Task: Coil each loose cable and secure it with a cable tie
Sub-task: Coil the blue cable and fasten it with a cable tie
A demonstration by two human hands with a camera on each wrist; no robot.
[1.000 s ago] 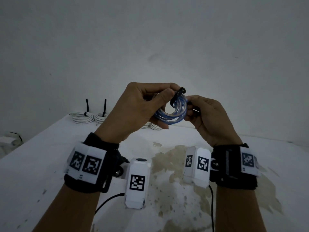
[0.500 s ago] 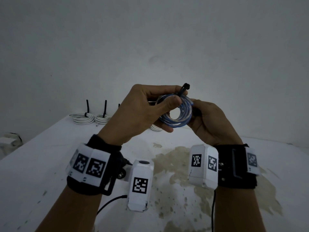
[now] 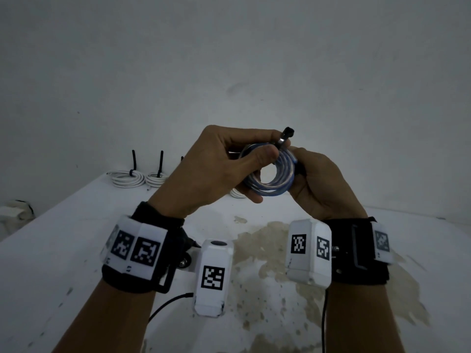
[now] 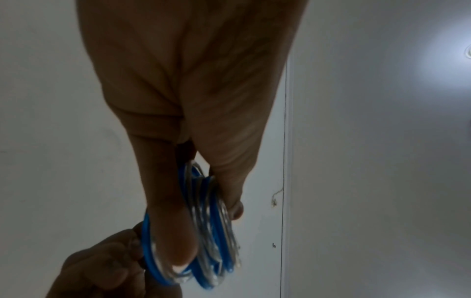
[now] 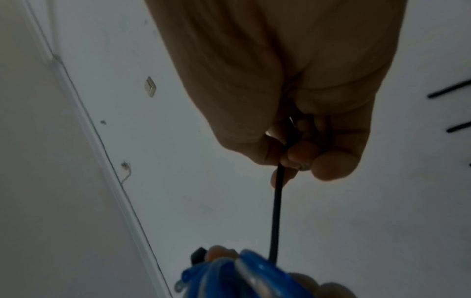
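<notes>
Head view: we read no words or brand names anywhere; the only markings are the black-and-white square code patterns on the white wrist units [image 3: 213, 273]. We see the left hand [image 3: 211, 169] holding the coil of blue and clear cable [image 3: 271, 174] in the air above the white bench [image 3: 63, 250], thumb pressed on the top of the loops and the other fingers curled behind them. The black cable tie [image 3: 286, 135] sticks up from the top of the coil, its head just above the left thumb. From the right wrist camera we see the right hand [image 5: 293, 100] with its fingertips [image 5: 328, 165] pinched on the tie's tail [image 5: 276, 213], which runs straight down to the coil [image 5: 254, 276]. Against the picture half a second ago, both hands and the coil sit slightly higher and the tie's head stands more upright. At the far left corner of the bench lie white coils [image 3: 127, 178], already tied with black ties.
</notes>
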